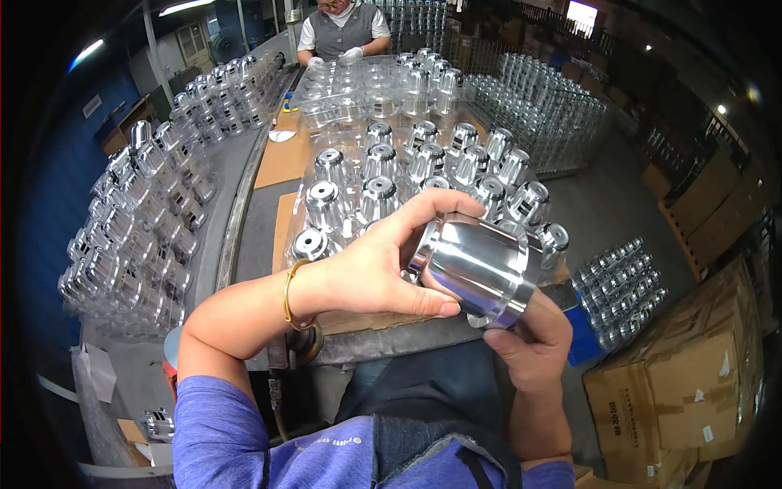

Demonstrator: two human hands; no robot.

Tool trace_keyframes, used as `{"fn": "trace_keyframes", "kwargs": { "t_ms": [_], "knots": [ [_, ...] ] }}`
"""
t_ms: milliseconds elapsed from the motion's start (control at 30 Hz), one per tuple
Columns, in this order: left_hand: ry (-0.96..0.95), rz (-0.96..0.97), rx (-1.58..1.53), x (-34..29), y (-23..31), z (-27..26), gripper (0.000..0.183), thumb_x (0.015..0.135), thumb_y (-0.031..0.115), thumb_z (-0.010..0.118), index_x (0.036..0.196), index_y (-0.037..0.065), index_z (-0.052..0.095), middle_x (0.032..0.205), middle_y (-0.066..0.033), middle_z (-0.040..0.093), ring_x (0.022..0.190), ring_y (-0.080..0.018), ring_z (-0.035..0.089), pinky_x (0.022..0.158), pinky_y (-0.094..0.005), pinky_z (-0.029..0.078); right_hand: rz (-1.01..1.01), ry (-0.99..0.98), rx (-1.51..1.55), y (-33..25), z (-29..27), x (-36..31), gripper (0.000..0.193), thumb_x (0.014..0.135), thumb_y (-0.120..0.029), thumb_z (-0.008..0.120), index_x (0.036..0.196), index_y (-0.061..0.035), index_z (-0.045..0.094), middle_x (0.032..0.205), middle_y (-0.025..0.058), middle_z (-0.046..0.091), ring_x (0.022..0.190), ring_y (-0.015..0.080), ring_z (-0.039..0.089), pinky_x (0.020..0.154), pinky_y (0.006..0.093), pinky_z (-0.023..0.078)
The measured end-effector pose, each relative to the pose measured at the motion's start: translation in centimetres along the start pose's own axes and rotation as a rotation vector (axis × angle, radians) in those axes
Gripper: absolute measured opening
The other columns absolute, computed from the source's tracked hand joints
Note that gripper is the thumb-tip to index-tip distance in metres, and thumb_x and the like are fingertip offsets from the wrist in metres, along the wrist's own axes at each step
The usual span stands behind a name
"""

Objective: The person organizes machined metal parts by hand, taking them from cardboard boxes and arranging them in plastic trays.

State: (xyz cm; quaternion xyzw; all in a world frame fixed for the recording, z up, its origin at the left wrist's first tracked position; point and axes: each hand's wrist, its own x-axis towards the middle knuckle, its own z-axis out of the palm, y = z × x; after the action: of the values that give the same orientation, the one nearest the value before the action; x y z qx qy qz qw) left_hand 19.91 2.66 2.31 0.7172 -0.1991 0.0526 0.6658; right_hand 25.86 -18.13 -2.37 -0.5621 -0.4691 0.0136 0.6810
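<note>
A shiny chrome cylindrical cap [476, 265] is held tilted in front of my body, between both hands. My left hand [391, 265] is closed around its narrower upper-left end, with the thumb below and the fingers over the top. At the wider, rimmed end, my right hand [538, 338] grips from below right; some of its fingers are hidden behind or inside the cap. Just beyond my hands, several similar chrome caps [380, 189] stand upright in a clear plastic tray on the table.
Stacked trays of chrome caps [134, 228] line a grey surface at the left. Across the table a gloved person [342, 37] works over more trays. A wire cage [538, 114] holds further caps at the right. Cardboard boxes [684, 367] stand at lower right, near a blue bin [582, 334].
</note>
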Motion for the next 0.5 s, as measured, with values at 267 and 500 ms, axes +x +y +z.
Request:
{"fn": "trace_keyframes", "kwargs": {
  "t_ms": [267, 500],
  "knots": [
    [-0.026, 0.15, 0.225, -0.6, 0.2, -0.4, 0.078, 0.065, 0.012, 0.079, 0.13, 0.005, 0.036, 0.12, -0.0079, 0.044, 0.115, -0.0177, 0.042, 0.099, -0.0319, 0.034, 0.087, 0.048, 0.224, -0.4, 0.7, -0.4, 0.042, 0.079, -0.025, 0.07, 0.103, 0.0081, 0.061, 0.09, 0.0068, 0.06, 0.084, 0.0125, 0.055, 0.071, 0.026, 0.043],
    [0.006, 0.133, 0.116, -1.2, 0.8, -0.7, 0.079, 0.063, 0.014, 0.08, 0.129, 0.005, 0.038, 0.124, -0.0099, 0.042, 0.118, -0.0212, 0.041, 0.101, -0.0337, 0.032, -0.125, -0.077, -0.27, -0.8, 1.1, -0.1, 0.027, 0.07, -0.009, 0.072, 0.095, -0.001, 0.065, 0.096, 0.0146, 0.063, 0.085, 0.0308, 0.058, 0.079, 0.0352, 0.044]
  ]
}}
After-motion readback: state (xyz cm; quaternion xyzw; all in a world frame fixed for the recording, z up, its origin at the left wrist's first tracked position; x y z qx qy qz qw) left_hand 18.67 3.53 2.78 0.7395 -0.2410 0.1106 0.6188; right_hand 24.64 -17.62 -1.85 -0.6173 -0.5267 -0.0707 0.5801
